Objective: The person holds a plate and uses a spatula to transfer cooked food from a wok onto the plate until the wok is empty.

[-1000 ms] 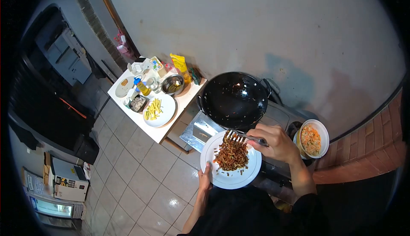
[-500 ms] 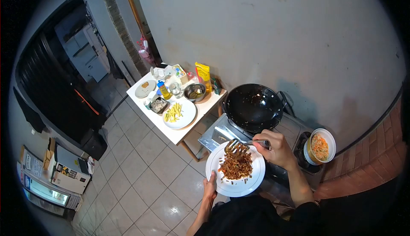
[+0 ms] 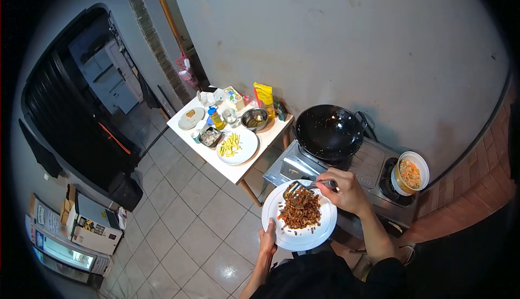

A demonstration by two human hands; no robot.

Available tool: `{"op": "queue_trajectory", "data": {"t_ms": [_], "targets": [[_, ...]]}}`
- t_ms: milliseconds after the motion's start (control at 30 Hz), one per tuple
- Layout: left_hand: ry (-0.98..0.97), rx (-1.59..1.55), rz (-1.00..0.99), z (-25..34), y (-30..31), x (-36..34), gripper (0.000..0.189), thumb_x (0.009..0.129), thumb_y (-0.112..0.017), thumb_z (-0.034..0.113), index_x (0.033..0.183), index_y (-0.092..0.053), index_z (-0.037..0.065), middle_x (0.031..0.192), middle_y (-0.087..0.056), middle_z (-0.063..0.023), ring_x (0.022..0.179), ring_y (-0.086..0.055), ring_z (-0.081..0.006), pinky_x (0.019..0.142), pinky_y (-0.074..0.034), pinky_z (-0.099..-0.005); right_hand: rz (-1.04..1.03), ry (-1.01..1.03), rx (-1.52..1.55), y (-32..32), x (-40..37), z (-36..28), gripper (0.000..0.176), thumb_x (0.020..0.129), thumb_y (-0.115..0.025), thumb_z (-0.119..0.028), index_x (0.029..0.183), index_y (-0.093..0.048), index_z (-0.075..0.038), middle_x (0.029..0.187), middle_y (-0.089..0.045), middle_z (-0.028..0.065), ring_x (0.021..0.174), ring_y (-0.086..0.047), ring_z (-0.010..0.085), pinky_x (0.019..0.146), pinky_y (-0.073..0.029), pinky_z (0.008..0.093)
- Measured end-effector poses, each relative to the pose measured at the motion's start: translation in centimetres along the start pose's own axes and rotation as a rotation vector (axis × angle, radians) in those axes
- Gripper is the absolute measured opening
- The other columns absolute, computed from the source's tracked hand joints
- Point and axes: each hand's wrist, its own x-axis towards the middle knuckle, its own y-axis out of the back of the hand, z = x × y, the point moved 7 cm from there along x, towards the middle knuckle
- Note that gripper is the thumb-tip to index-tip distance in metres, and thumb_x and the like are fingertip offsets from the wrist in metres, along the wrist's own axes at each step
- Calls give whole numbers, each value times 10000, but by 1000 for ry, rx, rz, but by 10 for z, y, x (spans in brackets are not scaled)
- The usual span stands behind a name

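Note:
My left hand (image 3: pixel 267 238) grips the lower left rim of a white plate (image 3: pixel 325 228), thumb on top. A heap of brown fried food in small strips, rice-like with orange bits (image 3: pixel 301 212), covers the plate's middle. In my right hand (image 3: pixel 345 191) is the dark handle of a metal slotted spatula (image 3: pixel 307 186). Its slotted head rests on the upper left part of the heap. Just beyond the plate, a black wok (image 3: pixel 329 134) sits on the stove, with a few food scraps stuck inside.
Right of the wok, a pot (image 3: pixel 426 172) of rice with orange bits stands on another burner. A white table (image 3: pixel 230 172) at the left holds a plate of yellow-green strips (image 3: pixel 230 145), a metal bowl (image 3: pixel 254 119), an oil bottle (image 3: pixel 216 119) and a yellow packet (image 3: pixel 264 93).
The whole view has shifted slightly, with the table and floor now a little further right and lower. Both hands keep hold of the plate and spatula, nearly unmoved.

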Motion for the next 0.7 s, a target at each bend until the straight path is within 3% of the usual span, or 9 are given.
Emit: {"op": "queue_trajectory", "data": {"t_ms": [167, 233, 267, 333, 467, 700], "targets": [[0, 27, -51, 0, 0, 13, 372, 924, -566, 279, 1047, -578, -72, 885, -613, -84, 723, -582, -153, 625, -493, -298, 40, -49, -40, 9, -5, 5, 130, 782, -692, -97, 856, -638, -4, 765, -632, 104, 582, -594, 202, 517, -445, 306], [46, 122, -57, -1, 0, 17, 447, 915, -568, 287, 1181, -517, -68, 1030, -616, -148, 862, -630, -231, 725, -534, -372, 62, -65, -49, 13, -5, 7, 129, 784, -691, -97, 855, -638, -4, 757, -630, 103, 579, -595, 202, 514, -446, 306], [50, 127, -64, -3, -3, 19, 447, 915, -568, 287, 1181, -517, -68, 1030, -616, -148, 862, -630, -231, 725, -534, -372, 79, -75, -53, 16, -5, 9, 127, 786, -690, -98, 854, -638, -3, 750, -627, 101, 575, -595, 202, 512, -447, 306], [-3, 33, -53, 5, -16, 16, 404, 908, -587, 311, 1042, -580, -70, 882, -616, -85, 683, -577, -145, 581, -481, -288, 89, -82, -72, 19, -5, 13, 123, 788, -688, -96, 852, -638, -4, 746, -625, 99, 569, -594, 200, 508, -447, 305], [71, 119, -87, -13, -10, 32, 412, 905, -592, 311, 1057, -573, -72, 908, -627, -94, 707, -594, -152, 602, -496, -288, 101, -110, -93, 26, -5, 20, 112, 794, -682, -89, 850, -637, -3, 734, -615, 94, 553, -589, 193, 497, -445, 305], [36, 29, -148, -8, -36, 34, 402, 909, -591, 295, 1085, -567, -66, 959, -637, -111, 792, -626, -181, 683, -524, -320, 111, -134, -99, 38, -2, 31, 105, 784, -685, -64, 849, -636, 2, 710, -597, 94, 561, -588, 187, 500, -443, 301]]}}
